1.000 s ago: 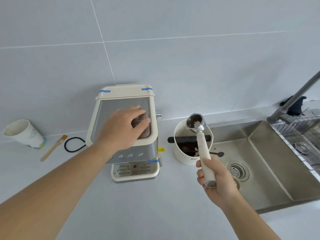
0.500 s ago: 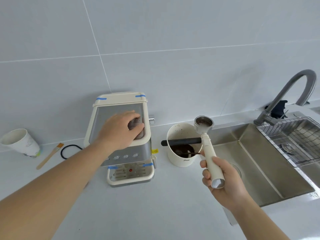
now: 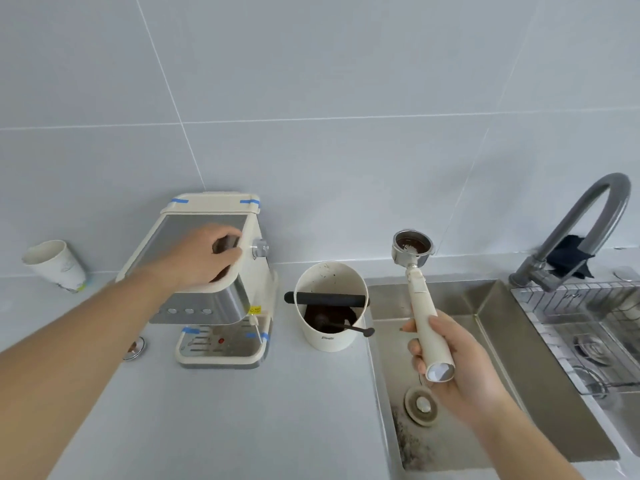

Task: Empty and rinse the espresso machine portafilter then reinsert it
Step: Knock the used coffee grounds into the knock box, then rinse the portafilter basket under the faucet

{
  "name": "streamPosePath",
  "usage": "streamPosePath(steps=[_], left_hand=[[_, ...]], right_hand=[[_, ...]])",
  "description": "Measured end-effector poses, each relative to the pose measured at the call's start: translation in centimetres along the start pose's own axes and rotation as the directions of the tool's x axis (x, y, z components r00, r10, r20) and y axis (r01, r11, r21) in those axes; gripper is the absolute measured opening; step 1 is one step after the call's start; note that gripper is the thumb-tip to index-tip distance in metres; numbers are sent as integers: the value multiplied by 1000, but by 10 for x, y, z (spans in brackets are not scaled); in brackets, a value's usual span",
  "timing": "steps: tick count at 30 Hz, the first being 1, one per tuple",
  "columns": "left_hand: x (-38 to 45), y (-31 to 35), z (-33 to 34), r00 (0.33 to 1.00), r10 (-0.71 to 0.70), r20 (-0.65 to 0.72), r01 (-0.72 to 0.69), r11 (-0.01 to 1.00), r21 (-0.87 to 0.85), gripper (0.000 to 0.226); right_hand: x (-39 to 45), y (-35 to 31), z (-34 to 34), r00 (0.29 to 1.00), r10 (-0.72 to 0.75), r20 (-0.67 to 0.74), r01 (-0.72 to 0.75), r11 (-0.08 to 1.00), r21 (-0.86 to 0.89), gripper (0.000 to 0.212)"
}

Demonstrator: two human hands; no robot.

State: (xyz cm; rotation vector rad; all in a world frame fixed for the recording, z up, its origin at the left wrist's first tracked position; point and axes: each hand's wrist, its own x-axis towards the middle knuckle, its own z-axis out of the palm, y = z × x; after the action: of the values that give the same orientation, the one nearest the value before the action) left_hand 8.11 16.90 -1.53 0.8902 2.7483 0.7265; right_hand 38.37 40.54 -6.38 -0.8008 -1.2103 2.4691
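My right hand grips the cream handle of the portafilter, held upright over the sink's left edge. Its metal basket faces me, with dark coffee residue inside. My left hand lies on top of the cream and steel espresso machine, fingers curled over its right top edge. A white knock box with a black bar and dark grounds stands between the machine and the sink.
The steel sink has a drain plug and grounds on its floor. A grey faucet rises at the right above a wire rack. A paper cup stands at the far left, a small metal disc beside the machine.
The portafilter has moved right, from over the knock box to over the sink's edge. The view has shifted right. My left hand stays on the machine's top.
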Motion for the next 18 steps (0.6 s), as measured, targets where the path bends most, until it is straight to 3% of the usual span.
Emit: streamPosePath(steps=[3, 6, 11, 14, 18], left_hand=[[-8, 46, 26, 984, -65, -168, 34, 983, -182, 28], [-23, 111, 62, 966, -63, -250, -28, 938, -345, 21], [-37, 196, 132, 991, -135, -15, 90, 737, -670, 8], [-40, 241, 177, 979, -126, 160, 203, 658, -725, 11], [-38, 290, 219, 957, -136, 256, 286, 600, -747, 10]], right_hand=[[6, -18, -27, 999, -2, 45, 2, 1000, -5, 21], [10, -33, -51, 996, -13, 87, 16, 1000, -26, 35], [15, -53, -87, 991, 18, 135, -17, 1000, -4, 34], [18, -65, -114, 990, 30, 141, -31, 1000, 0, 32], [18, -72, -139, 993, 21, 113, -21, 1000, -3, 36]])
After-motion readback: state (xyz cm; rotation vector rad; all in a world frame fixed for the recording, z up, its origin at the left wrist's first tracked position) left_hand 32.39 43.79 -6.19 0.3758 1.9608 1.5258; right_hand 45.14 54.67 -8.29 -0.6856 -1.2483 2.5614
